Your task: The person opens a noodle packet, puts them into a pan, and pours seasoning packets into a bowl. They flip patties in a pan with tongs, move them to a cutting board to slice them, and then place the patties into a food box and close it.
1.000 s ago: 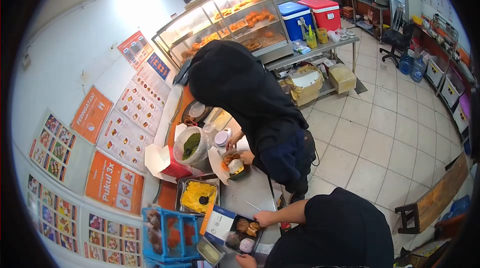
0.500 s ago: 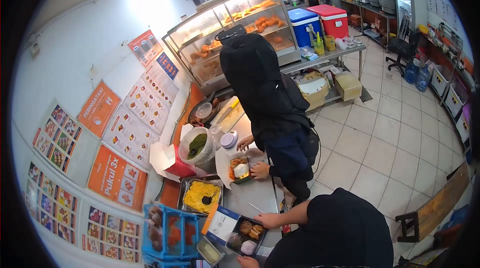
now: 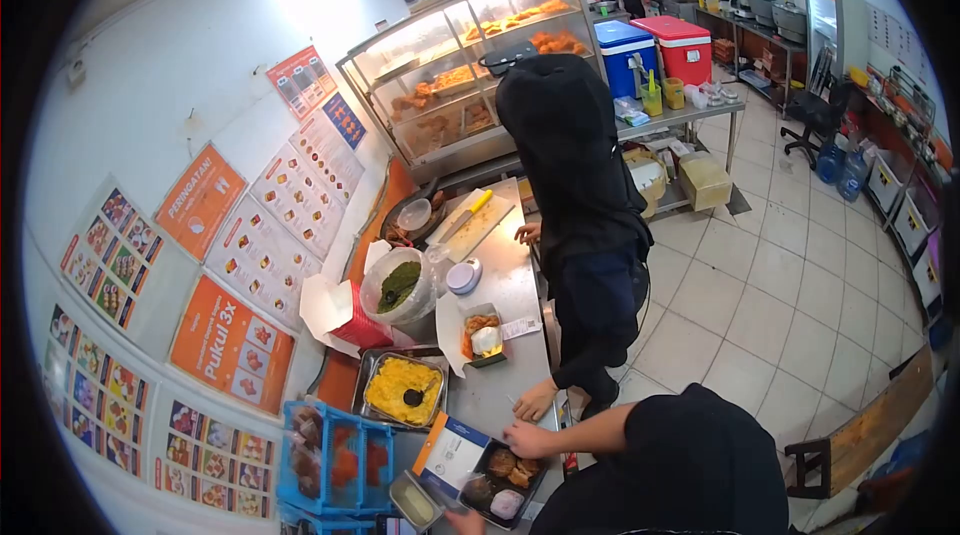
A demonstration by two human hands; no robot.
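- Head view: tiled floor (image 3: 780, 265) on one side, white wall hung with orange menu posters (image 3: 232, 340) on the other, steel counter (image 3: 505, 280) running between.
- At the counter's far end, glass display cabinet (image 3: 470, 65) stocked with fried pieces; beyond it, blue cooler (image 3: 628, 43) and red cooler (image 3: 686, 40) side by side.
- At the counter's near end, black meal tray (image 3: 537, 470) holding browned fried pieces and a white portion, its box lid (image 3: 450, 453) open flat alongside.
- Right hand (image 3: 525, 438) set on the tray's far rim, fingers bent downward onto it; cannot tell whether anything is pinched.
- Left hand (image 3: 458, 520) only partly in frame at the bottom edge, at the tray's near corner; cannot tell whether spread or closed.
- Small steel container (image 3: 415, 502) just beside the tray; blue crate (image 3: 325, 460) near it against the wall.
- Steel pan of yellow food (image 3: 400, 390) between the crate and a second open meal box (image 3: 483, 337).
- Clear tub with green contents (image 3: 397, 285) next to that box; cutting board with yellow-handled knife (image 3: 470, 217) further along.
- Co-worker in black (image 3: 580, 165) standing at the counter edge: one hand (image 3: 535, 400) resting flat on the steel just beside the right hand, the other hand (image 3: 527, 232) by the cutting board.
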